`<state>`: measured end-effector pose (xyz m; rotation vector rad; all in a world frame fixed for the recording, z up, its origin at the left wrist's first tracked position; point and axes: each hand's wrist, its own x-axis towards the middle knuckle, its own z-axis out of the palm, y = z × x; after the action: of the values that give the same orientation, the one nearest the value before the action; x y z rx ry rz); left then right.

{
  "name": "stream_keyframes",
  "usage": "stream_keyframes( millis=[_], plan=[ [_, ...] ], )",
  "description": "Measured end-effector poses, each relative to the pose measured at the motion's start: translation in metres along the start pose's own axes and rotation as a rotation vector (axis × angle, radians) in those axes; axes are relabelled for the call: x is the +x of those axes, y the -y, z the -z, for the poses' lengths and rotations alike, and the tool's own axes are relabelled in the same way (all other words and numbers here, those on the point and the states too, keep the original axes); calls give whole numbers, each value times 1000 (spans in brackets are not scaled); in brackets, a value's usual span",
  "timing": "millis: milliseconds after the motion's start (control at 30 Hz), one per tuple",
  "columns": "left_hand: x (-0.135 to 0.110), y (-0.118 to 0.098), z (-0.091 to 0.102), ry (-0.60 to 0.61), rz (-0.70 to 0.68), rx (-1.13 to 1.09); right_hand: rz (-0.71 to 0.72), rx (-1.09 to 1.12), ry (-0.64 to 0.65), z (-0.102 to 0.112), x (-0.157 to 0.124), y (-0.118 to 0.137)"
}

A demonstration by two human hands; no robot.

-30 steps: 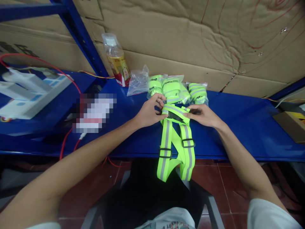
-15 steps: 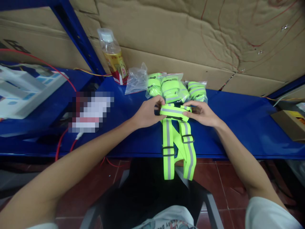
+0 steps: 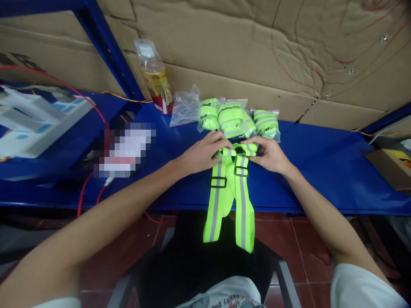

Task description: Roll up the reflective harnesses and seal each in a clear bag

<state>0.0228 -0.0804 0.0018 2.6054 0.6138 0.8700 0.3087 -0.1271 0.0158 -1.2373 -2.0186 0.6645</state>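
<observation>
A neon yellow-green reflective harness with grey stripes and black buckles lies partly on the blue table, its two straps hanging over the front edge. My left hand pinches the left part of its gathered upper band, and my right hand grips the right part. Between my fingers the band is bunched, with a dark gap in the middle. Just beyond my hands, several bagged, rolled reflective harnesses sit in clear plastic.
On the blue table a drink bottle and a crumpled clear bag stand left of the bagged rolls. White power strips and red cables are farther left. A cardboard box is at the right edge.
The flat front of the band has turned and bunched up between my hands. The hanging straps have swung left, and my left hand now reaches further over the band.
</observation>
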Motion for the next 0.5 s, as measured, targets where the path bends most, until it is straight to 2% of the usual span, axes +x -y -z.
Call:
stream_keyframes(
  millis=[167,333,400,500],
  plan=[
    [0,14,17,99,-54,-129,167,-188,6,-1,-2,7],
    [-3,19,23,70,-21,-117,175,-301,71,4,-6,19],
    [-3,20,23,71,9,-88,171,-291,117,8,-6,20],
    [-3,21,24,104,35,-66,184,-139,176,13,-5,19]
  ],
)
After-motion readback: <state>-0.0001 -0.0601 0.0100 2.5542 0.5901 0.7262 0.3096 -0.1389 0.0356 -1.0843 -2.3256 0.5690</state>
